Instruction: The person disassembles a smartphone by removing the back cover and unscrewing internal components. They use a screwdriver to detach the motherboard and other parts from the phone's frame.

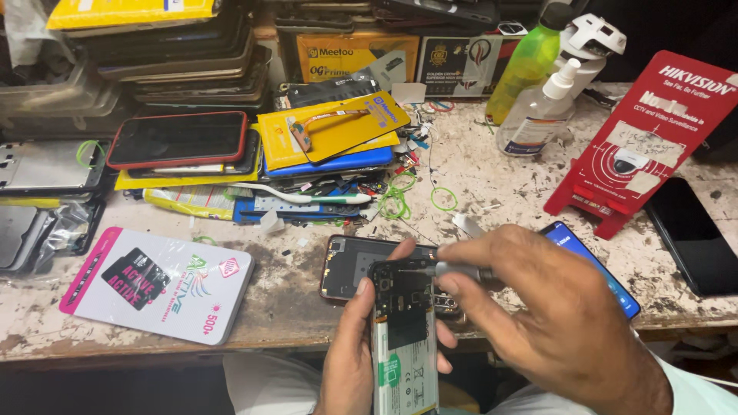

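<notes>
Worn, paint-flecked workbench [530, 180] under bright, even light

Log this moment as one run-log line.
left hand: holds opened phone | right hand: holds screwdriver, tip on phone's top | back cover: on bench

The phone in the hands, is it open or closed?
Open. The phone has no back cover: its battery and circuit parts show, while the right hand holds a screwdriver to it.

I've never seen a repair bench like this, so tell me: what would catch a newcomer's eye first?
First, low in the middle, the left hand holds an opened phone with its insides bare, while the right hand presses a small screwdriver to its top. Next, the bright red card stand at the right, and the tall stack of phone parts at the back left of the worn bench.
</notes>
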